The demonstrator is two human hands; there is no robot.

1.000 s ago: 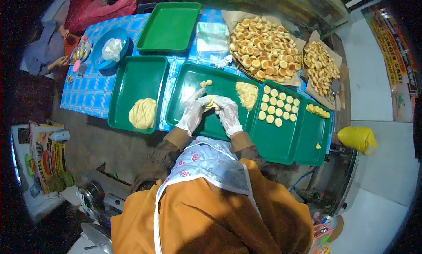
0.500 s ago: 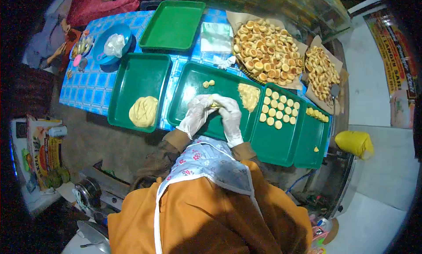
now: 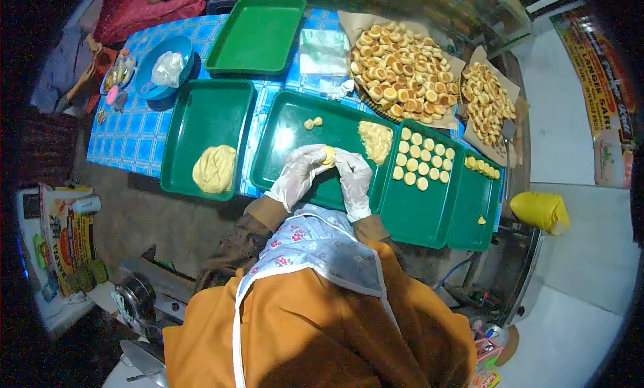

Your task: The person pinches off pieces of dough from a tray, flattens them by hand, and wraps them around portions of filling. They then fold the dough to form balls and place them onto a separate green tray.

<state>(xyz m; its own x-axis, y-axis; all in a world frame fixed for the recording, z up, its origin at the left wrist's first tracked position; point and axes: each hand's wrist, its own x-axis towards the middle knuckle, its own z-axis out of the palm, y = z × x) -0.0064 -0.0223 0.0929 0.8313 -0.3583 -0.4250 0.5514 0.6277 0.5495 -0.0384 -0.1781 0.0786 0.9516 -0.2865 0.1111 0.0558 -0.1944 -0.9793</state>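
Both my hands wear white gloves and meet over the middle green tray [image 3: 268, 163]. Between their fingertips is a small piece of yellow dough [image 3: 328, 156]. My left hand [image 3: 300, 174] pinches it from the left, and my right hand [image 3: 353, 178] presses on it from the other side. Beyond my left hand, a couple of small dough balls [image 3: 312, 123] lie on that tray. A crumbly pale yellow mass [image 3: 375, 142] rests at the tray's right end. On the tray to the right, rows of flat round dough pieces [image 3: 422, 156] are set out.
A large dough lump [image 3: 214, 169] lies in the left green tray [image 3: 203, 106]. Behind are another green tray [image 3: 257, 35], a blue bowl [image 3: 191, 56] and browned round cakes [image 3: 402, 69] heaped on paper. A second heap [image 3: 486, 96] and a yellow bag [image 3: 540, 212] are at right.
My fingers have parted a little at the tips, so the yellow dough between them shows more clearly. The whole view has shifted slightly; the trays' contents look the same.
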